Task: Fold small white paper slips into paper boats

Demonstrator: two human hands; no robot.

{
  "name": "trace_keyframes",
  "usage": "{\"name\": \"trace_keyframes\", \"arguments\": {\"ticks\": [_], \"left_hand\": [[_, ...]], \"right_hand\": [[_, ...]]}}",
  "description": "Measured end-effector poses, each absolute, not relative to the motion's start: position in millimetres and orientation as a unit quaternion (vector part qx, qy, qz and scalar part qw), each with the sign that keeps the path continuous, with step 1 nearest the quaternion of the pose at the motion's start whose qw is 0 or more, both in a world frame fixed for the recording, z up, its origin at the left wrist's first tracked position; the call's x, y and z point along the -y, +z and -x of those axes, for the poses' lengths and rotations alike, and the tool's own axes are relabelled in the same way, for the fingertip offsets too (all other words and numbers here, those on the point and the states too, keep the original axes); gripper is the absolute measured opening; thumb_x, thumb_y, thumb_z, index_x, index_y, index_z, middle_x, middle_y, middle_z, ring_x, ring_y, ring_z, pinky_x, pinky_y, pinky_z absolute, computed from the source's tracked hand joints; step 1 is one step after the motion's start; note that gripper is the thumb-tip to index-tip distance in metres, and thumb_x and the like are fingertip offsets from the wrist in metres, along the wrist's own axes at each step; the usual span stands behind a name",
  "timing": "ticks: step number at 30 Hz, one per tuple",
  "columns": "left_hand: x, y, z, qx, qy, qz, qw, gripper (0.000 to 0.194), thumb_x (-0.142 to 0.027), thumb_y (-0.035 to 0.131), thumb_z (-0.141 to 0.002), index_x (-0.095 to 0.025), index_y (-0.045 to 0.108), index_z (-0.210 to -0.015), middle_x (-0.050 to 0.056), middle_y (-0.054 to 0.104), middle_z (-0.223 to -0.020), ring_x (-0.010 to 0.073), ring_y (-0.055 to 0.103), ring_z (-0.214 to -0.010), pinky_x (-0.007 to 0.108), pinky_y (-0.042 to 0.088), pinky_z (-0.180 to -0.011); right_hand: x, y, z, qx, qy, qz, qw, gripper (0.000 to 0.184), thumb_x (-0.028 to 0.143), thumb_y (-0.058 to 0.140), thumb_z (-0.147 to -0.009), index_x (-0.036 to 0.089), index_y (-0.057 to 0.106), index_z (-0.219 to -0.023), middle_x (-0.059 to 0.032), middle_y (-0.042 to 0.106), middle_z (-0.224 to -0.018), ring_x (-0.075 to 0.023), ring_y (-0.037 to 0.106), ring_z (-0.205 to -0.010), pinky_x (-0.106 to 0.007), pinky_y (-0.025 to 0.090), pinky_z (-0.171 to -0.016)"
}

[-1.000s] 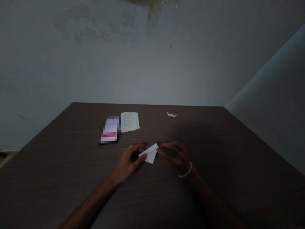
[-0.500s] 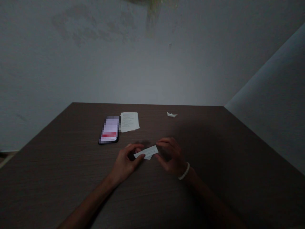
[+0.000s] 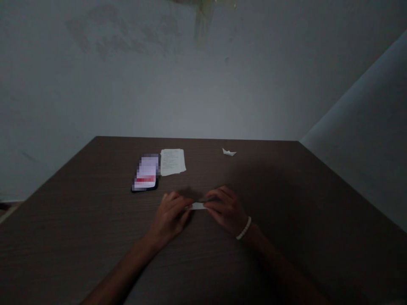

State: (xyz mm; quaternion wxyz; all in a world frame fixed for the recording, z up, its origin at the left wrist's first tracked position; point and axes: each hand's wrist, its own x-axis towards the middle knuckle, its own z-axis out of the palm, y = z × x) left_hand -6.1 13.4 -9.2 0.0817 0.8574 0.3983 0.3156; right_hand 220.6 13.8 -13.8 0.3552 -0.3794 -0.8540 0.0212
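A small folded piece of white paper [image 3: 198, 206] spans the gap between my two hands, low over the table. My left hand [image 3: 171, 212] pinches its left end, and my right hand [image 3: 226, 210], with a pale beaded bracelet at the wrist, grips the right end. Only a narrow strip of the paper shows; both ends are hidden under my fingers. Beyond my right hand, a little white paper boat [image 3: 229, 152] rests on the table.
A phone [image 3: 146, 173] with a lit, blurred screen lies to the left on the brown table [image 3: 95, 212]. Against its right side is a stack of printed paper sheets [image 3: 172, 162]. A grey wall [image 3: 203, 93] rises behind the table's far edge.
The folded paper has turned from slanted to nearly level, and less of it shows. My right hand's fingers have closed on its right end; my left fingers have moved over the left end.
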Motion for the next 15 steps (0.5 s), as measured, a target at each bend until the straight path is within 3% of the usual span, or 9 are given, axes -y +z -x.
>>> {"name": "trace_keyframes", "arguments": {"ticks": [6, 15], "left_hand": [[-12.2, -9.7, 8.2, -0.391, 0.272, -0.878, 0.052, 0.020, -0.018, 0.047, -0.091, -0.020, 0.062, -0.104, 0.005, 0.069, -0.088, 0.0220, 0.052, -0.082, 0.035, 0.035, -0.072], [-15.5, -8.6, 5.3, -0.403, 0.230, -0.882, 0.079, 0.018, -0.015, 0.049, -0.088, -0.018, 0.065, -0.097, 0.007, 0.069, -0.086, 0.0236, 0.055, -0.084, 0.036, 0.035, -0.071]], "right_hand": [[-14.5, -13.7, -222.1, 0.870, -0.007, 0.380, 0.313, 0.009, 0.018, 0.063, -0.086, 0.024, 0.069, -0.086, -0.0026, 0.066, -0.104, -0.0188, 0.053, -0.091, -0.034, 0.046, -0.082], [-16.6, -16.2, -222.6, 0.876, 0.060, 0.395, 0.270, 0.007, 0.019, 0.066, -0.085, 0.023, 0.071, -0.082, -0.0032, 0.064, -0.101, -0.0192, 0.052, -0.094, -0.035, 0.045, -0.083]]}}
